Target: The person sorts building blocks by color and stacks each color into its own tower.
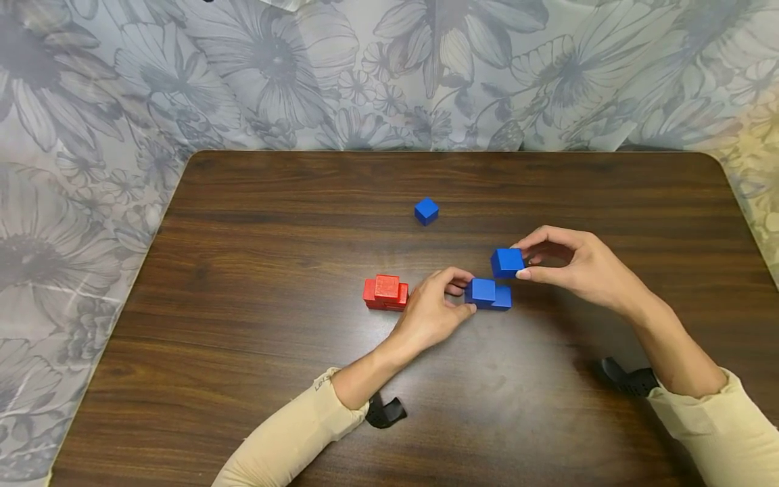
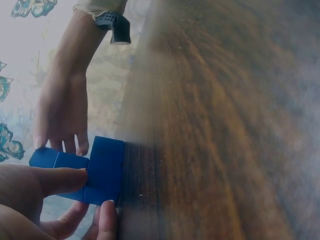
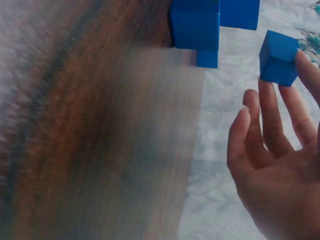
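A blue cube (image 1: 507, 262) is pinched between the thumb and fingertips of my right hand (image 1: 584, 267), raised above and to the right of a small blue block stack. In the right wrist view the held cube (image 3: 279, 58) is tilted, with the right hand (image 3: 280, 165) below it. My left hand (image 1: 433, 304) grips the upper blue block (image 1: 483, 289) of the stack from its left side. Beneath that lie lower blue blocks (image 1: 502, 297); the left hand partly hides them. The left wrist view shows the left thumb (image 2: 60, 181) across the upper block, fingers around the stack.
Left of my left hand stands a small stack of red blocks (image 1: 386, 291). Another blue cube (image 1: 427, 211) sits alone farther back on the brown wooden table (image 1: 274, 223). A flowered curtain (image 1: 304, 74) hangs behind the table.
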A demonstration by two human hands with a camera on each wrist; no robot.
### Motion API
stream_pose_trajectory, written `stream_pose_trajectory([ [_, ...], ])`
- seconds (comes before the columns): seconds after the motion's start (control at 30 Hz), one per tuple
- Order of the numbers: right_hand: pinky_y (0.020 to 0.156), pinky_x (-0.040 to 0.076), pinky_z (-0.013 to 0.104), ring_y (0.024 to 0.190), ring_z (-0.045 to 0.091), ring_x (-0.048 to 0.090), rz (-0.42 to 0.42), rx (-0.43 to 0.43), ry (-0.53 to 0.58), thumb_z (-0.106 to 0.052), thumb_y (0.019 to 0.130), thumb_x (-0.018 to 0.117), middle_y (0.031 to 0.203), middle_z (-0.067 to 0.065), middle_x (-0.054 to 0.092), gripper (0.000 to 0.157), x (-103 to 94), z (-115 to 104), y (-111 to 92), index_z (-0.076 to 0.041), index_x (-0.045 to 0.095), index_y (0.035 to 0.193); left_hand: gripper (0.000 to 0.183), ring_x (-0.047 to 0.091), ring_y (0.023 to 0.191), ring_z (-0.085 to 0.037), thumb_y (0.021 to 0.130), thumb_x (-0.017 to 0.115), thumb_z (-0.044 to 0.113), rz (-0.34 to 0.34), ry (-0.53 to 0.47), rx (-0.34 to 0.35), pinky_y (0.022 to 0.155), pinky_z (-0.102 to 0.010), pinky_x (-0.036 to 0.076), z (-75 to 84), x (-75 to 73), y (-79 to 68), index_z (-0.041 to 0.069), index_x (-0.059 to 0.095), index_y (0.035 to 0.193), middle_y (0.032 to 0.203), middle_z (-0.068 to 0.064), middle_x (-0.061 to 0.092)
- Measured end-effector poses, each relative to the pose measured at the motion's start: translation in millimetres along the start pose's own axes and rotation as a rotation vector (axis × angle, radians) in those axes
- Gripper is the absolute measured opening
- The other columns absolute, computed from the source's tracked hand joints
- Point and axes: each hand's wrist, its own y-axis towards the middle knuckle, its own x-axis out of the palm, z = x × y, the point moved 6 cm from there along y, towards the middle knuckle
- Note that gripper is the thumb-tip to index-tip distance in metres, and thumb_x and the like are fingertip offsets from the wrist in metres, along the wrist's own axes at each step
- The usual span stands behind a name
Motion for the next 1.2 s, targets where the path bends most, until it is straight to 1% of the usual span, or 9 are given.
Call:
stream_pose_trajectory([
  [0.27, 0.078, 0.051, 0.017, 0.09, 0.02, 0.063, 0.03, -0.015, -0.001, -0.002, 0.081, 0.081, 0.104, 0.004, 0.069, 0.031, 0.1, 3, -12, -0.011, 0.07, 0.108, 0.039, 0.065, 0.091, -0.009, 0.083, 0.079, 0.012, -0.005, 0.005, -0.009, 0.075, -0.021, 0.049, -0.1, -0.2, -0.5, 0.018, 0.068, 0.12, 0.108, 0.002, 0.065],
  [0.5, 0.079, 0.05, 0.016, 0.089, 0.018, 0.063, 0.036, -0.008, -0.024, -0.002, 0.08, 0.082, 0.104, 0.003, 0.068, 0.031, 2.9, 7, -17, -0.012, 0.07, 0.107, 0.039, 0.065, 0.093, -0.011, 0.084, 0.079, 0.012, -0.014, 0.001, -0.01, 0.075, -0.021, 0.05, 0.5, 0.2, -0.5, 0.017, 0.067, 0.121, 0.109, 0.001, 0.065],
  [0.73, 0.081, 0.05, 0.016, 0.091, 0.019, 0.064, 0.027, 0.02, -0.037, -0.006, 0.08, 0.083, 0.104, 0.001, 0.069, 0.031, 6.8, 9, -22, -0.016, 0.07, 0.106, 0.039, 0.064, 0.097, -0.011, 0.084, 0.079, 0.012, -0.013, -0.002, -0.004, 0.076, -0.02, 0.05, 1.3, 0.3, -0.6, 0.017, 0.067, 0.121, 0.109, 0.002, 0.065],
  [0.87, 0.079, 0.05, 0.018, 0.089, 0.019, 0.065, 0.012, 0.026, -0.056, -0.008, 0.079, 0.084, 0.102, -0.001, 0.07, 0.031, 10.9, 10, -23, -0.018, 0.07, 0.105, 0.039, 0.064, 0.099, -0.011, 0.084, 0.079, 0.012, -0.007, 0.0, 0.007, 0.077, -0.02, 0.05, 1.2, 0.6, -0.6, 0.017, 0.067, 0.121, 0.109, 0.002, 0.065],
  [0.97, 0.077, 0.051, 0.019, 0.089, 0.019, 0.065, -0.004, 0.018, -0.063, -0.009, 0.079, 0.084, 0.1, -0.002, 0.07, 0.031, 13.9, 11, -23, -0.019, 0.07, 0.105, 0.038, 0.064, 0.099, -0.011, 0.084, 0.079, 0.012, -0.005, 0.0, 0.01, 0.076, -0.02, 0.05, 1.0, 0.8, -0.5, 0.017, 0.067, 0.12, 0.109, 0.002, 0.065],
  [1.1, 0.078, 0.051, 0.02, 0.088, 0.018, 0.065, -0.019, -0.002, -0.057, -0.008, 0.08, 0.084, 0.1, -0.001, 0.07, 0.031, 16.7, 9, -23, -0.018, 0.07, 0.105, 0.039, 0.064, 0.098, -0.011, 0.084, 0.079, 0.012, -0.006, -0.004, 0.006, 0.076, -0.02, 0.05, 1.1, 0.6, -0.5, 0.017, 0.067, 0.121, 0.108, 0.002, 0.065],
  [1.2, 0.077, 0.05, 0.02, 0.088, 0.017, 0.065, -0.022, -0.001, -0.053, -0.008, 0.08, 0.084, 0.1, 0.0, 0.07, 0.031, 17.5, 9, -23, -0.018, 0.07, 0.106, 0.039, 0.064, 0.097, -0.012, 0.084, 0.08, 0.013, -0.01, -0.006, 0.003, 0.076, -0.02, 0.051, 1.2, 0.7, -0.6, 0.017, 0.067, 0.121, 0.109, 0.002, 0.065],
])
